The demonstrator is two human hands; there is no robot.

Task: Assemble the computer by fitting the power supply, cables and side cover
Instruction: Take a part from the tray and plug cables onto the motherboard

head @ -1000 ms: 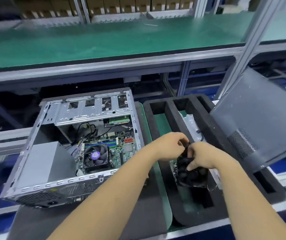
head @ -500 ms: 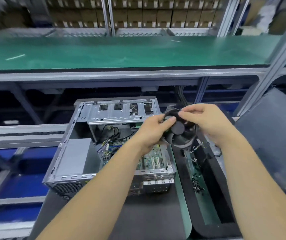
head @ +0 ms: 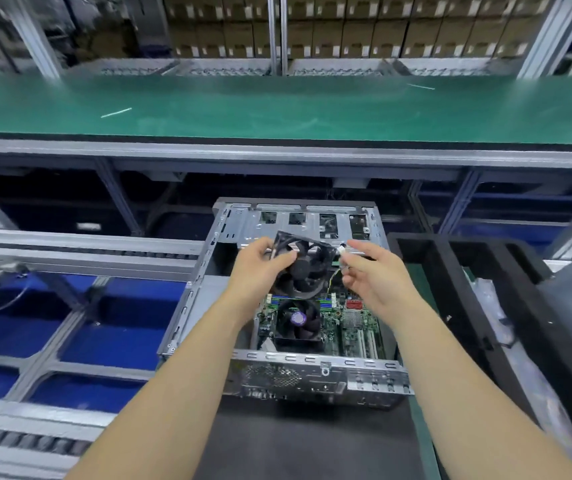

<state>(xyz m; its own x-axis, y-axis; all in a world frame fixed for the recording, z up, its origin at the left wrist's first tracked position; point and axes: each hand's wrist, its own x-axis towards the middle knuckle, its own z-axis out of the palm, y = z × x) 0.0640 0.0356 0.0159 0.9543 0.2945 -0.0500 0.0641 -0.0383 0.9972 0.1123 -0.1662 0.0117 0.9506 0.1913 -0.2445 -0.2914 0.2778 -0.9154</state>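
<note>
While left fingers (head: 279, 259) grip the fan (head: 303, 268), right fingers (head: 348, 251) seemingly pinch its connector (head: 341, 250).

Left hand (head: 255, 268): grips a black case fan (head: 303, 268) above the open computer case (head: 312, 372).
Right hand (head: 374, 275): pinches the fan's small white connector (head: 341, 250).
Motherboard (head: 353, 323): visible inside, with cooler fan (head: 297, 320).

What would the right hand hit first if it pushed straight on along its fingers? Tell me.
The right hand points up and left at the fan held by the left hand. It would likely meet the fan's edge first, though depth is unclear.
</note>
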